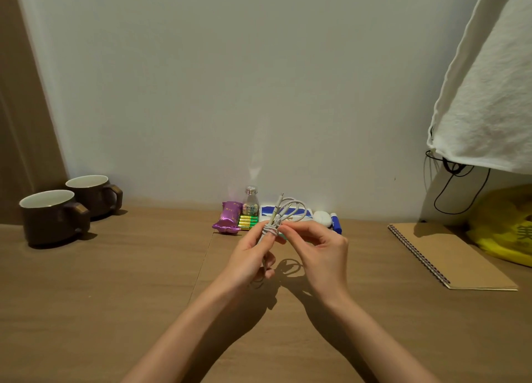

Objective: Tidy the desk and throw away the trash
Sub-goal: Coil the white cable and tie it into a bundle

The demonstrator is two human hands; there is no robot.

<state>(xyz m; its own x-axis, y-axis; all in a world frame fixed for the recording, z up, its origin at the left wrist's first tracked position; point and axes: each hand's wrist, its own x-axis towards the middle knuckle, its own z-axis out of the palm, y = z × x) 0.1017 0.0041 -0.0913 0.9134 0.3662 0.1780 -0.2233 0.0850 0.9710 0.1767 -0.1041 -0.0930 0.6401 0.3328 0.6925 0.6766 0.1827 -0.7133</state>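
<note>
Above the middle of the wooden desk (pixel 115 282), my left hand (pixel 250 256) grips a coiled white cable (pixel 283 210) around its wound middle. My right hand (pixel 319 247) pinches the cable's turns from the right. The cable's loops and a plug end stick up above my fingers. Behind the hands, against the wall, lie a purple snack wrapper (pixel 229 217), green batteries (pixel 248 221), a small clear bottle (pixel 250 200), a blue-and-white packet (pixel 267 211), a white round object (pixel 322 218) and a blue-capped tube (pixel 336 223).
Two brown mugs (pixel 50 215) (pixel 92 194) stand at the far left by the wall. A spiral-bound brown notebook (pixel 449 256) lies at the right, with a yellow plastic bag (pixel 506 227) behind it. White cloth (pixel 489 95) hangs at the upper right above black cords (pixel 457 181).
</note>
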